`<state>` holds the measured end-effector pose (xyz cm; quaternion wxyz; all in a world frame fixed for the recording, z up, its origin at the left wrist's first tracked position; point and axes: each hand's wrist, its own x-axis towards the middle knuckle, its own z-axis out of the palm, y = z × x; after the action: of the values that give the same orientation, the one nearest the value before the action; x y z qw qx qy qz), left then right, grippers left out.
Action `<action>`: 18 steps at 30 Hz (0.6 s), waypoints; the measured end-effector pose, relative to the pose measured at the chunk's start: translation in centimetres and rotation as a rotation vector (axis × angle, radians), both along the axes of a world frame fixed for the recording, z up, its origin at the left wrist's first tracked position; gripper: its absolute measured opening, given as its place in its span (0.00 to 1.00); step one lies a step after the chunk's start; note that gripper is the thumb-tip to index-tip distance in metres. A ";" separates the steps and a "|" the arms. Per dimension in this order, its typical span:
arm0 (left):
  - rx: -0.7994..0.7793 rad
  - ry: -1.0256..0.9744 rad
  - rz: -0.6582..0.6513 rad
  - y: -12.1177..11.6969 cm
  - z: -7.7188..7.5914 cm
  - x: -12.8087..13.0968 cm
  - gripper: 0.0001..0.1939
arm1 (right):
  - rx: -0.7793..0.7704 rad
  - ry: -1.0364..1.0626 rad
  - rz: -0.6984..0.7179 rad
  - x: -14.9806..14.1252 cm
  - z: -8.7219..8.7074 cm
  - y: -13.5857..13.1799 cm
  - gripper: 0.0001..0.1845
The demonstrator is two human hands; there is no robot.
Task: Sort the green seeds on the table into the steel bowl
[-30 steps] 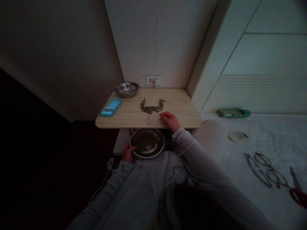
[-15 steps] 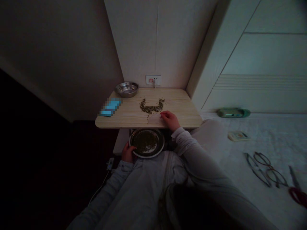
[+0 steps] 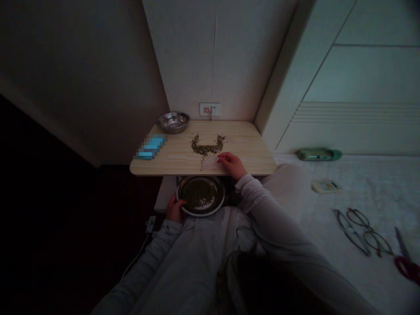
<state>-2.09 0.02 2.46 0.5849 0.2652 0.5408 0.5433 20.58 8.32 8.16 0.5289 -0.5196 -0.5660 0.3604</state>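
My left hand (image 3: 175, 209) grips the left rim of a round metal plate (image 3: 201, 214), thumb over the edge, just below the front edge of the small wooden table (image 3: 173, 162). Small dark greenish grains (image 3: 198, 192) cover much of the plate's bottom. On the tabletop, my right hand (image 3: 232, 165) pinches a thin, pale translucent scraper-like sheet (image 3: 210, 163) with a curved edge. Just beyond that sheet lies a U-shaped spread of the same kind of grains (image 3: 206, 148), with a few stray ones near the sheet.
A steel bowl (image 3: 173, 123) stands at the table's back left, near a blurred blue phone-like object (image 3: 151, 146). On the bed at right lie a green bottle (image 3: 319, 154), a small pale box (image 3: 326, 186), glasses (image 3: 369, 232) and red-handled scissors (image 3: 407, 264). A wall socket (image 3: 210, 109) is behind.
My right hand and the translucent sheet have shifted very slightly left. The plate in my left hand and the grains look almost the same.
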 end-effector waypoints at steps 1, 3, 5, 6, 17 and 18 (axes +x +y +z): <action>-0.003 0.007 -0.005 0.0 0.0 0.0 0.25 | -0.004 -0.006 0.006 0.0 0.0 0.0 0.10; -0.015 0.022 -0.008 0.1 0.1 -0.1 0.24 | -0.006 -0.014 0.020 0.0 0.1 -0.1 0.11; -0.023 0.020 -0.002 0.1 0.2 -0.1 0.24 | -0.005 -0.019 0.031 0.0 0.2 -0.1 0.11; -0.020 0.007 0.001 0.1 0.3 -0.1 0.23 | -0.003 -0.022 0.035 0.0 0.3 -0.2 0.11; 0.016 0.003 0.008 0.0 0.2 0.0 0.18 | -0.009 0.019 0.015 0.0 0.1 -0.1 0.11; 0.012 0.003 0.008 -0.1 0.2 0.0 0.18 | -0.012 0.011 0.017 0.0 0.1 -0.1 0.11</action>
<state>-2.09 -0.03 2.66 0.5803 0.2676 0.5394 0.5484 20.54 8.25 8.26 0.5258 -0.5158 -0.5654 0.3713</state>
